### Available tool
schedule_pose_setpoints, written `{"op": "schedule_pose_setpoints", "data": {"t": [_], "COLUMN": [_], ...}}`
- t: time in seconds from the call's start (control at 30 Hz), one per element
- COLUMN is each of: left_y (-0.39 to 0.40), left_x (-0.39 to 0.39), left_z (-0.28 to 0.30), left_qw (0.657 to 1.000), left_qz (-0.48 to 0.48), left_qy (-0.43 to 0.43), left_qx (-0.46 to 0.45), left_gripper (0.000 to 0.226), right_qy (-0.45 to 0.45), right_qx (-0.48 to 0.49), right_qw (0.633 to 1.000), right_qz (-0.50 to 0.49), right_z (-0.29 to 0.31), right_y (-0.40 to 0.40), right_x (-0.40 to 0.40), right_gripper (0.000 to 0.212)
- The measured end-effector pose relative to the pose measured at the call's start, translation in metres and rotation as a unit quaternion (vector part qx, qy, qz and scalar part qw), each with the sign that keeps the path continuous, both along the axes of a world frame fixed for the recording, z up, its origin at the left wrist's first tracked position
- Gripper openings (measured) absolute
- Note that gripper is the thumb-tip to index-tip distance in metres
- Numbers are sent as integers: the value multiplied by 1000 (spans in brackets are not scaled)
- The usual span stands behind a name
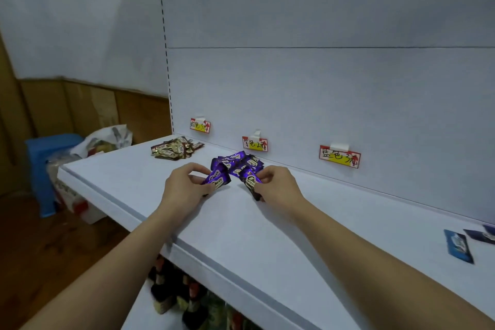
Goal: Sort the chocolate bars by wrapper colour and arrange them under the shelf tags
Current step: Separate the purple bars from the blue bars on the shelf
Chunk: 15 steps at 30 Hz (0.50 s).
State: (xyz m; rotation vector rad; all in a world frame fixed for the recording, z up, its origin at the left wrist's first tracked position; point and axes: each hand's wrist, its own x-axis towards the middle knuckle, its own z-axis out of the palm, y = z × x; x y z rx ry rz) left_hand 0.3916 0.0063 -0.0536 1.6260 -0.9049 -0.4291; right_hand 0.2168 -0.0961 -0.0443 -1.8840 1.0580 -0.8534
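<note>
On the white shelf [267, 222], the left hand [184, 190] pinches a purple-wrapped chocolate bar [217, 181] in curled fingers, and the right hand [278, 186] likewise grips another purple bar [250, 182]. Just behind lies the purple pile [237, 162] under the middle red-and-yellow paper tag [255, 143]. Gold-brown bars [174, 149] sit under the left tag [199, 125]; blue bars [458, 245] lie far right.

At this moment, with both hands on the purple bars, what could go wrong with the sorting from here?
1. The blue bars lie far right near the shelf's front edge, well away from the right-hand tag; they could be overlooked or knocked off.
2. The purple pile is loose and overlapping; as the left hand and right hand pull bars forward, others may scatter toward the cream-and-brown pile.
</note>
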Motion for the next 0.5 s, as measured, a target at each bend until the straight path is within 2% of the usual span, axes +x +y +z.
{"op": "schedule_pose_setpoints", "data": {"t": [0.17,0.3,0.5], "left_y": [-49,-82,-98], "left_x": [34,58,74], "left_z": [7,8,1], "left_qw": [989,967,957], "left_qz": [-41,-54,-99], "left_qy": [-129,-232,-255], "left_qx": [61,91,96], "left_gripper": [24,26,42], "right_qy": [44,78,109], "right_qx": [-46,-89,-185], "right_qw": [997,990,971], "right_qz": [-42,-72,-104], "right_z": [0,-8,-27], "right_y": [-29,-44,-56], "right_x": [35,58,74], "right_gripper": [12,14,13]}}
